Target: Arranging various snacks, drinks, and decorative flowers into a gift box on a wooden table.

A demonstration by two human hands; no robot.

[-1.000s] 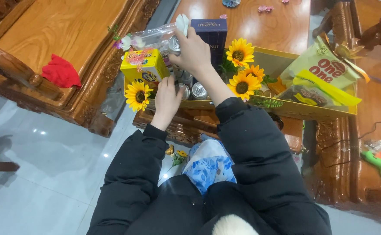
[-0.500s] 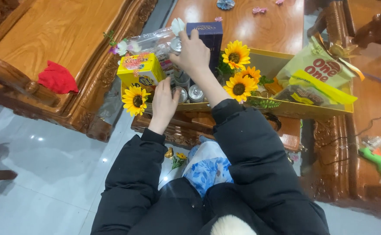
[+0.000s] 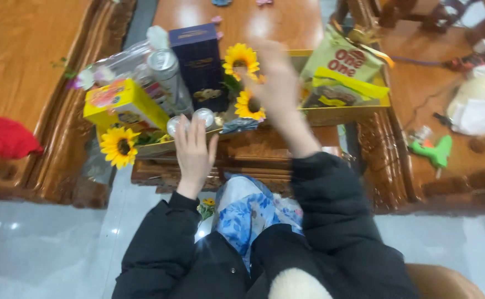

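Silver cans point(image 3: 190, 119) under my left hand point(image 3: 193, 152), fingers flat, ungripping; right hand point(image 3: 275, 88) blurred, grip unclear, sunflower point(image 3: 249, 105) just beside.

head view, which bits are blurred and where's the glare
Head view: the right hand is smeared by motion blur over the sunflowers, fingers indistinct; the left hand at the gift tray's rim is sharper. Glare patches whiten the polished wooden table at top, and small light spots reflect off the glossy floor tiles lower left.
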